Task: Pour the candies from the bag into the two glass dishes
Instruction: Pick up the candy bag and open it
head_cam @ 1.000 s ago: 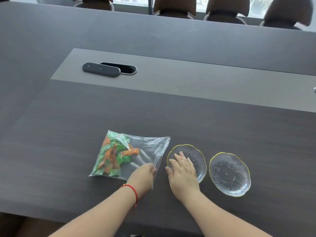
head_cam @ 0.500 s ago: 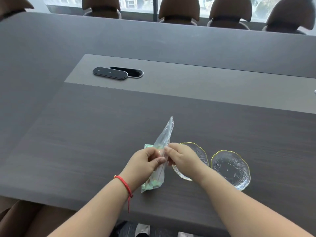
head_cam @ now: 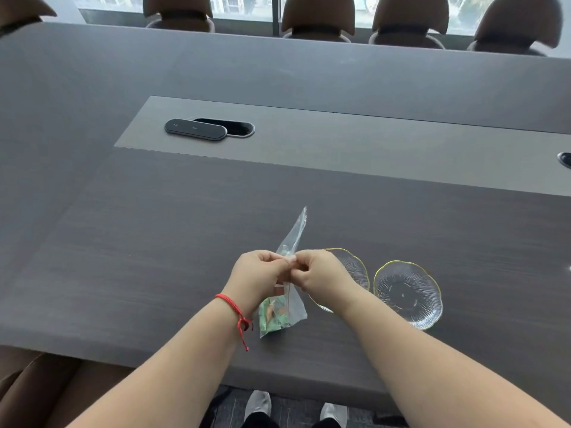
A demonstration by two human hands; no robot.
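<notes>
A clear plastic bag point(head_cam: 293, 239) stands upright above the dark table point(head_cam: 154, 242), with green and orange wrapped candies point(head_cam: 273, 315) sagging in its bottom. My left hand point(head_cam: 258, 278) and my right hand point(head_cam: 318, 278) both pinch the bag at mid-height, fingertips meeting. Two clear glass dishes with gold rims lie to the right: the left dish point(head_cam: 355, 267) is partly hidden behind my right hand, the right dish point(head_cam: 408, 293) lies in full view. Both dishes hold nothing.
A black oval cover point(head_cam: 195, 129) lies beside an open cable slot point(head_cam: 230, 128) on the lighter centre panel. Brown chairs point(head_cam: 318, 13) line the far side. The table's near edge runs just below my forearms, with my shoes point(head_cam: 259, 403) beneath.
The bag lay flat on the table a second ago with my right hand on the left dish. Both hands have since lifted it upright and now pinch it together.
</notes>
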